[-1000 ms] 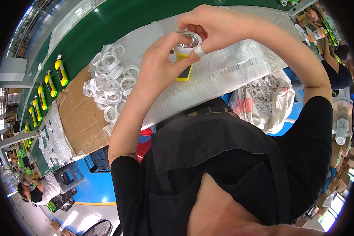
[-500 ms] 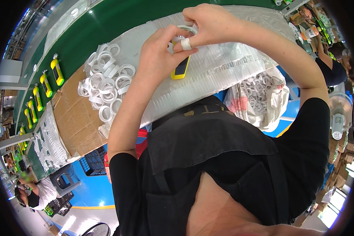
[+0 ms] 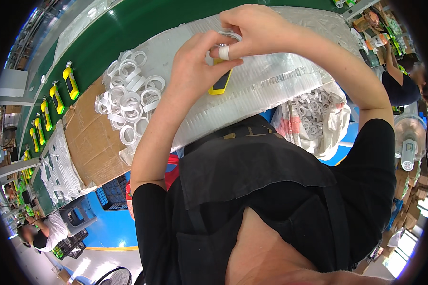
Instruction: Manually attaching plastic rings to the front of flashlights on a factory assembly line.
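A yellow-and-black handheld device (image 3: 220, 84) stands between my hands at the far part of the work surface, its lower body showing below my fingers. Around its upper end is a white plastic ring (image 3: 231, 34), partly hidden by my fingers. My left hand (image 3: 191, 64) curls in from the left, fingers and thumb closed around the device's top. From the right, my right hand (image 3: 257, 29) pinches the ring, with a white band around one finger. Exactly how the ring sits on the device is hidden. Left of my left forearm lies a heap of loose white rings (image 3: 130, 107).
Similar yellow-and-black devices (image 3: 70, 81) stand in a row on the green belt (image 3: 142, 23). A white bag (image 3: 330, 142) full of rings hangs right of my lap. Cardboard (image 3: 92, 147) covers the left of the surface. Co-workers (image 3: 50, 232) are at both sides.
Both hands stay at the device, with only small finger shifts; its visible lower end has moved slightly right. The co-worker at the lower left has changed posture.
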`<state>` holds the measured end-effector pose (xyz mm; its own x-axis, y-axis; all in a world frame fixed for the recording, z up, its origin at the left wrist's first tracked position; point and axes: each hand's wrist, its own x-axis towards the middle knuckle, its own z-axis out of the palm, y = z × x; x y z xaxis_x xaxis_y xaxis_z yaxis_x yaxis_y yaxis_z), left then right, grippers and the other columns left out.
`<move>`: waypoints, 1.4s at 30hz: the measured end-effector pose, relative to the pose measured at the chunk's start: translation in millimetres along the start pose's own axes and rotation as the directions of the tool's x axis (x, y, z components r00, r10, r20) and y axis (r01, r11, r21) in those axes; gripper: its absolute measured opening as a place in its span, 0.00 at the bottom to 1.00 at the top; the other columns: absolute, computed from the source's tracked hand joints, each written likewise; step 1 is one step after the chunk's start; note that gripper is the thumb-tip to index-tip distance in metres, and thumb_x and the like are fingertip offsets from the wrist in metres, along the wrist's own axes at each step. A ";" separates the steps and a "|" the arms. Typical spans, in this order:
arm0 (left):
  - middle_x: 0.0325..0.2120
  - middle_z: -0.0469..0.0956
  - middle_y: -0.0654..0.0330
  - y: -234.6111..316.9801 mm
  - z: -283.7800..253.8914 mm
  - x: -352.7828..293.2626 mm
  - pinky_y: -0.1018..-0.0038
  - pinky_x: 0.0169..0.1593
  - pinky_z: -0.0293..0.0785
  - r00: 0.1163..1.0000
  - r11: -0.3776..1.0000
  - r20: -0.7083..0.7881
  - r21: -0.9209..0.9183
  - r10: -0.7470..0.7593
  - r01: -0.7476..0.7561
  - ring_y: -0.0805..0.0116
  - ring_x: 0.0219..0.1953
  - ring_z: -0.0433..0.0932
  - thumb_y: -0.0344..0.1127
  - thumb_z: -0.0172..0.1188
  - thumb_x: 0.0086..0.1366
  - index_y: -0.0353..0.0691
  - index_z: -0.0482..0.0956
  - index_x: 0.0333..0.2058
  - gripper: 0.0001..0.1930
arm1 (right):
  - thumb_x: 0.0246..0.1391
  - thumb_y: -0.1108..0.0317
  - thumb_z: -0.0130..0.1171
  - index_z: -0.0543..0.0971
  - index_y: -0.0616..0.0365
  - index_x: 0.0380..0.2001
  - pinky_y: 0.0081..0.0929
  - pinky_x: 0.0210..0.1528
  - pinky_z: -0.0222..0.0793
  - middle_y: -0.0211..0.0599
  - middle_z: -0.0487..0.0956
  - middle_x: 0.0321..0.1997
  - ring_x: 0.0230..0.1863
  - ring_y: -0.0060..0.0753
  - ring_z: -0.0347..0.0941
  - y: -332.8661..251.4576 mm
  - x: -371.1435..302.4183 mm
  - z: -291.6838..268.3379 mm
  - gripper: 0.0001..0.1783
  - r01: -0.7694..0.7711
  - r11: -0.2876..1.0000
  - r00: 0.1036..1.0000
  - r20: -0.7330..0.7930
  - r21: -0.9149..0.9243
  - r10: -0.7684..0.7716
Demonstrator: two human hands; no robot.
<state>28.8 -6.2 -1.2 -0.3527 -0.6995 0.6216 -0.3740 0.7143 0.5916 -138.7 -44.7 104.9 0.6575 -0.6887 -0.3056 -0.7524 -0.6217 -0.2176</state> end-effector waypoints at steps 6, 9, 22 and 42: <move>0.37 0.81 0.64 -4.0 1.2 3.6 0.75 0.40 0.71 1.000 1.000 0.009 0.003 -0.029 0.029 0.71 0.36 0.77 0.34 0.75 0.47 0.41 0.78 0.39 0.20 | 0.51 0.53 0.65 0.75 0.60 0.36 0.26 0.28 0.64 0.35 0.72 0.28 0.27 0.29 0.68 27.2 -3.3 39.6 0.21 0.277 0.959 0.864 -0.451 0.056 -0.223; 0.42 0.80 0.57 -9.9 -0.1 -1.2 0.67 0.48 0.74 0.999 0.989 0.013 -0.142 0.045 -0.043 0.58 0.45 0.79 0.35 0.76 0.44 0.47 0.75 0.49 0.31 | 0.50 0.53 0.66 0.75 0.61 0.33 0.29 0.27 0.64 0.38 0.72 0.27 0.25 0.34 0.68 18.2 -18.4 38.6 0.21 0.284 0.956 0.827 -0.524 0.071 -0.206; 0.39 0.79 0.43 -55.7 -61.8 55.8 0.58 0.44 0.74 0.806 0.914 0.433 0.166 -0.404 0.369 0.45 0.41 0.79 0.41 0.64 0.57 0.42 0.63 0.58 0.31 | 0.63 0.60 0.41 0.72 0.51 0.45 0.34 0.37 0.72 0.41 0.80 0.38 0.36 0.50 0.78 45.8 84.0 62.3 0.14 0.369 0.860 0.553 -0.827 0.352 0.101; 0.38 0.78 0.45 -297.6 -230.3 -8.2 0.60 0.44 0.76 0.751 0.522 -0.401 0.545 -0.525 0.656 0.50 0.39 0.80 0.48 0.61 0.61 0.46 0.57 0.64 0.36 | 0.57 0.61 0.58 0.76 0.56 0.46 0.38 0.42 0.74 0.45 0.79 0.42 0.41 0.44 0.78 201.5 217.8 67.3 0.16 -0.051 0.960 0.499 -0.826 0.275 0.263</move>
<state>340.5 -207.6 -64.1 0.2756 -0.8905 0.3620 -0.8940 -0.0991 0.4369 -149.8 -294.9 -67.9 0.1639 -0.8152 0.5555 -0.7671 -0.4593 -0.4478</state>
